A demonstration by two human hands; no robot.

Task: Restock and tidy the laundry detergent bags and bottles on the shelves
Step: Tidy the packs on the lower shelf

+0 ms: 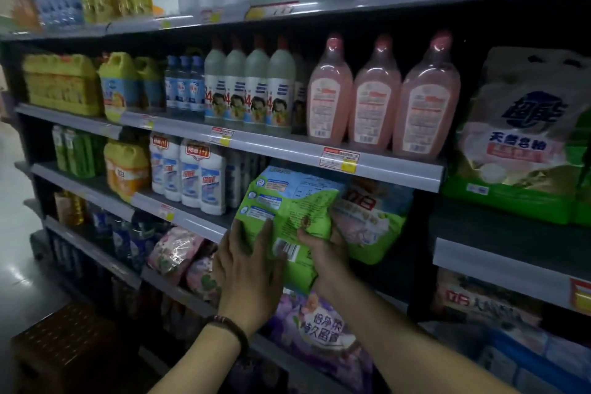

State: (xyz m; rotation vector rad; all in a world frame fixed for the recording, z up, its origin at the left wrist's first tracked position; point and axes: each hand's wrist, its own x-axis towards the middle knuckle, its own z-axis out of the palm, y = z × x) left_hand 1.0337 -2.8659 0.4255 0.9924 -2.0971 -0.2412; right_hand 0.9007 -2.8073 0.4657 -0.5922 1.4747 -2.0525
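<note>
While the green detergent bag (287,201) is held at the front edge of the shelf (198,222), we note the left hand (252,262) pressing flat against it, the right hand (319,249) gripping its lower edge.

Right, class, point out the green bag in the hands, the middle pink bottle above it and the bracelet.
green bag (294,208), head view, its crinkled middle
middle pink bottle (372,109), head view, its label
bracelet (230,328), head view, beads across the left wrist
</note>
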